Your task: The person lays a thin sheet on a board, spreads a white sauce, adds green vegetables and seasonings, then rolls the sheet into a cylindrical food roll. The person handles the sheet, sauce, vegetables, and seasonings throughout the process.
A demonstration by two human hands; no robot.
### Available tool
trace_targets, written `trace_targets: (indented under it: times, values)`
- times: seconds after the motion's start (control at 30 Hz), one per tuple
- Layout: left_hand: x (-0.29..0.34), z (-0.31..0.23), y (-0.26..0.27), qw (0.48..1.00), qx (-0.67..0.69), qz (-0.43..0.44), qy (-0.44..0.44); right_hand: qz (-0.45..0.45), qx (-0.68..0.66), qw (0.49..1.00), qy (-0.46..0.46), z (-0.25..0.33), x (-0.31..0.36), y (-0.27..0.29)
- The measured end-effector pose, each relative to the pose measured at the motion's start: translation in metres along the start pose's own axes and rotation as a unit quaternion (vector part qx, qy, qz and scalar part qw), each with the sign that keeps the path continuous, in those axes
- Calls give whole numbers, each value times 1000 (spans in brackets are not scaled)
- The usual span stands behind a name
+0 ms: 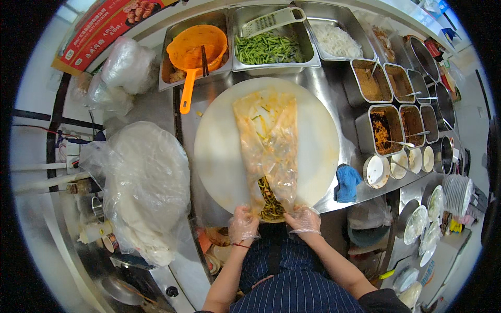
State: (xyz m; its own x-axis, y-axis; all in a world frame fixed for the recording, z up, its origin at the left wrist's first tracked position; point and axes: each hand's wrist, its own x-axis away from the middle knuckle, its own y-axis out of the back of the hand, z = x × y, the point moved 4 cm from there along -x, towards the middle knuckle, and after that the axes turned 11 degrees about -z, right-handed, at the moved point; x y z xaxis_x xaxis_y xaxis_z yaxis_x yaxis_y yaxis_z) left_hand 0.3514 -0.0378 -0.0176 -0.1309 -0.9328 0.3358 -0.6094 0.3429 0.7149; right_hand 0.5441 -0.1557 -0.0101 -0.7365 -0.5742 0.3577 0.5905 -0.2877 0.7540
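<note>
A long, thin, glossy wrap lies lengthwise on a round white board, its sides folded in toward the middle. Orange sauce and green shreds show on its far end. A dark shredded filling is visible in the gap at the near end. My left hand, in a clear plastic glove, is closed on the wrap's near left edge. At the near right edge, my gloved right hand pinches the wrap too. Its fingertips are partly hidden against the sheet.
Steel pans at the back hold an orange strainer, green shreds with a grater, and white strips. Several seasoning tubs stand right. A blue cloth lies beside the board; a plastic-covered pale stack sits left.
</note>
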Motion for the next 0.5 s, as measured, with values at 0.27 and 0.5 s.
trace_targets:
  times: [0.27,0.5]
  values:
    - [3,41,-20,998,66,21,0,-59,-36,997,22,-9,12,-5]
    - [-4,-2,1,977,207,-49,32,-56,-412,907,-65,18,3,16]
